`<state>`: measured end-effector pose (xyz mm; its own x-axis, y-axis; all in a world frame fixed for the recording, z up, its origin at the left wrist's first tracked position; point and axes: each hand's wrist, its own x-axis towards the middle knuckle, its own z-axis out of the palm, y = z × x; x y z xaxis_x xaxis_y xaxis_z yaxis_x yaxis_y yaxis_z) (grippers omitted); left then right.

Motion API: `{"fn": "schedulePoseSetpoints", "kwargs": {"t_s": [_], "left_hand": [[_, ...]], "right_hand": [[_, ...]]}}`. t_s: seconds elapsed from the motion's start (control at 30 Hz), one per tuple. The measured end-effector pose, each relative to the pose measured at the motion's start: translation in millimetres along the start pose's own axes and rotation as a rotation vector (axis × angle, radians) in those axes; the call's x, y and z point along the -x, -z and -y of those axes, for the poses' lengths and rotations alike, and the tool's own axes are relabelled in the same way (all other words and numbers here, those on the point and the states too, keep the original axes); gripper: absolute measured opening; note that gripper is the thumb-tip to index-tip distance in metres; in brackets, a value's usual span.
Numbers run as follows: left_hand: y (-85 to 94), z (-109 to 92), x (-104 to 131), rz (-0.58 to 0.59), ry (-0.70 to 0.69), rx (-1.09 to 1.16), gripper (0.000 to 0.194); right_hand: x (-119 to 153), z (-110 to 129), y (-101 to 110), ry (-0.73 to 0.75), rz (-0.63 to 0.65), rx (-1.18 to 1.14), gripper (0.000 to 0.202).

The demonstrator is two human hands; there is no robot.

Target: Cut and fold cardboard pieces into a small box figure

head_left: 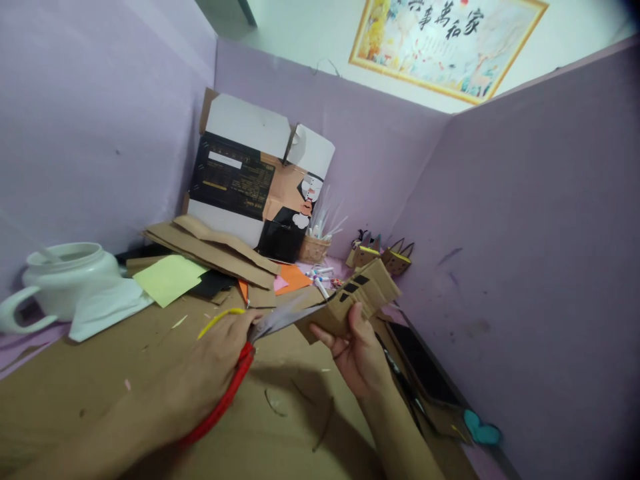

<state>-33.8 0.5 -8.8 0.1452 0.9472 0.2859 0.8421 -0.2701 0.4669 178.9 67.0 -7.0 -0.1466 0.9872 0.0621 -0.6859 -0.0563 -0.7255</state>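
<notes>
My left hand is closed around a pair of scissors with a red handle loop; a yellow part shows on the far side of the fingers. The blades point right and reach the edge of a small folded cardboard piece. Black rectangular marks run across that brown cardboard. Below and behind it, my right hand grips the piece between thumb and fingers, above the table. Whether the blade tips are cutting into the cardboard I cannot tell.
Left stands a white jug beside yellow-green paper. Flat cardboard strips lie before an unfolded printed box. A wicker basket holds white sticks. A dark tablet-like slab and a teal heart shape lie right. Purple partitions enclose the table.
</notes>
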Motion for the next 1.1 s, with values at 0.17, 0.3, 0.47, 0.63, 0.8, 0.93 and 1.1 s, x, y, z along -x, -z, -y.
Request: {"fn": "schedulePoseSetpoints", "kwargs": {"t_s": [0.17, 0.3, 0.47, 0.63, 0.8, 0.93, 1.1], "left_hand": [[-3.9, -22, 7, 0.143, 0.066, -0.058, 0.048], [-20.0, -23, 5, 0.069, 0.034, -0.149, 0.047], [-24.5, -17, 0, 0.042, -0.018, -0.173, 0.041], [-15.2, -21, -2, 0.096, -0.031, -0.211, 0.05], [-16.4, -19, -4, 0.063, -0.073, -0.263, 0.043], [-21.6, -11, -6, 0.029, -0.074, -0.254, 0.04], [-18.5, -13, -7, 0.07, -0.053, -0.216, 0.039]], "right_hand": [[9, -4, -9, 0.065, 0.09, 0.019, 0.031], [12, -6, -11, 0.069, 0.16, 0.018, 0.034], [13, -6, -11, 0.049, 0.188, -0.014, 0.031], [15, -8, -13, 0.03, 0.214, -0.023, 0.028], [14, -9, -14, 0.015, 0.193, -0.035, 0.026], [13, -9, -13, 0.029, 0.19, -0.009, 0.026], [13, -11, -12, 0.07, 0.154, 0.015, 0.033]]}}
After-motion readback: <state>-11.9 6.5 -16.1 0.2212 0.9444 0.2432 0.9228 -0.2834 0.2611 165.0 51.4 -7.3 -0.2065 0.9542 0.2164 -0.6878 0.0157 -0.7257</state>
